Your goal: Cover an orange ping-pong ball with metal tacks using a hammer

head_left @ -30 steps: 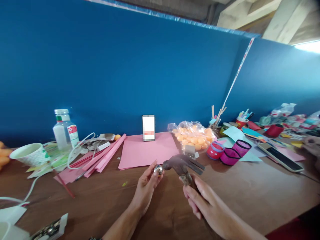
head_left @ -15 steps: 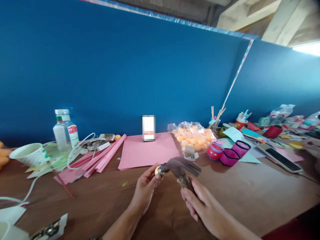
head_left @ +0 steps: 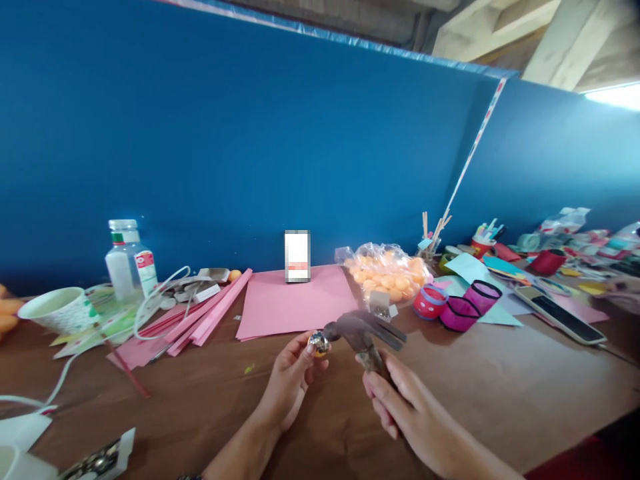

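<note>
Between the thumb and fingers of my left hand (head_left: 287,380) is a small orange ball (head_left: 319,343), its visible side mostly covered with shiny silver tack heads. My right hand (head_left: 395,399) is wrapped round the handle of a claw hammer (head_left: 356,329). The hammer's striking face points left at the ball, very close to it; whether they touch I cannot tell. The claw points away to the right. Both hands are above the brown table, in front of the pink paper sheets (head_left: 295,310).
A bag of orange balls (head_left: 390,273) and a small open box (head_left: 381,307) of tacks lie beyond the hammer. Pink cups (head_left: 460,313) and a phone (head_left: 560,317) are at right. A bottle (head_left: 125,260), paper cup (head_left: 57,310) and pink strips (head_left: 205,317) sit left. A blue wall (head_left: 280,133) stands behind.
My left hand has turned the ball, so more silver tack heads and less orange face me. The hammer has shifted slightly up and right.
</note>
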Demonstrator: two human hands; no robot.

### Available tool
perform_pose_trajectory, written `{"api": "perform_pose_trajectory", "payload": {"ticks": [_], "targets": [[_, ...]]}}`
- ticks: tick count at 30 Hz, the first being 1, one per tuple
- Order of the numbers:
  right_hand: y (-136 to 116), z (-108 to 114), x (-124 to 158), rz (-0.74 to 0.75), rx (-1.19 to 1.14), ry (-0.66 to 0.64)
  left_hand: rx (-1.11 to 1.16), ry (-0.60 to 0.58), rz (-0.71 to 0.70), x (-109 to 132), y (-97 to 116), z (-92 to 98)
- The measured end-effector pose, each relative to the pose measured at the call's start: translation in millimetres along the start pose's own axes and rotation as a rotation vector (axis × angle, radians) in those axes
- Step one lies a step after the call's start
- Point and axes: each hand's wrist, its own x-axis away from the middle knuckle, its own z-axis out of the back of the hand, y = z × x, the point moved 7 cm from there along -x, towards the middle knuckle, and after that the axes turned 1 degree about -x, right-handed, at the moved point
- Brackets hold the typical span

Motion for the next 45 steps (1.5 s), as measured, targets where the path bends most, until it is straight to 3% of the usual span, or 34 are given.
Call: {"api": "perform_pose_trajectory", "payload": {"ticks": [15,19,24,30,37,45], "targets": [[3.6,-4.3,2.4,-0.016,-0.062,0.013,0.117,0.057,-0.014,-1.9,0.6,5.0],[0.9,-7.9,0.4,-0.002,-0.012,-0.032,0.07,0.025,0.031,-0.5,-2.7,2.2],[0.9,-1.0,1.9,-0.026,0.024,0.036,0.025,0.044,0.052,0.1,-2.1,3.4],[1.3,-6.1,-2.9,0.005,-0.017,-0.046,0.053,0.041,0.015,-1.3,-0.1,4.5],[0.6,4.2,0.2,-0.024,0.013,0.015,0.114,0.066,-0.009,-2.1,0.7,6.1],[6.4,-1.9,-6.3,0.0,-0.059,-0.044,0.133,0.074,0.036,-3.4,-3.0,7.1]]}}
